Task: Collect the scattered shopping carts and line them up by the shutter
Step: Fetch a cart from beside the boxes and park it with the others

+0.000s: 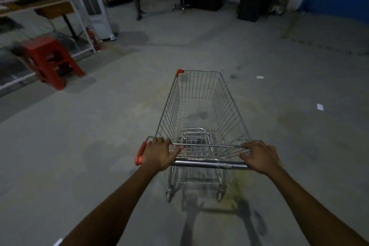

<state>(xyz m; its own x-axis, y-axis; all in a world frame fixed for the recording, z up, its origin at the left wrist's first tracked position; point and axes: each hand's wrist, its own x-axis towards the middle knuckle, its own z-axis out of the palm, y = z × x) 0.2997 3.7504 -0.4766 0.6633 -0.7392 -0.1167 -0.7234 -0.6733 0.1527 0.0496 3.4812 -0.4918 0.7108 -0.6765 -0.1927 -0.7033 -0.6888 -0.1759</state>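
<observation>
Left grip [157, 154] and right grip [259, 156] curled round cart handle [209, 164], concrete floor [89, 136], red stool [50, 60] left.

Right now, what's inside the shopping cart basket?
No goods show in the shopping cart basket; the concrete floor shows through its wire. The left hand and right hand cover its near corners.

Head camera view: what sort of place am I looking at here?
Probably a shop's storeroom or back area: a bare concrete floor, a metal shelving rack on the left, and an empty wire shopping cart gripped at its handle end by the left hand and right hand.
</observation>
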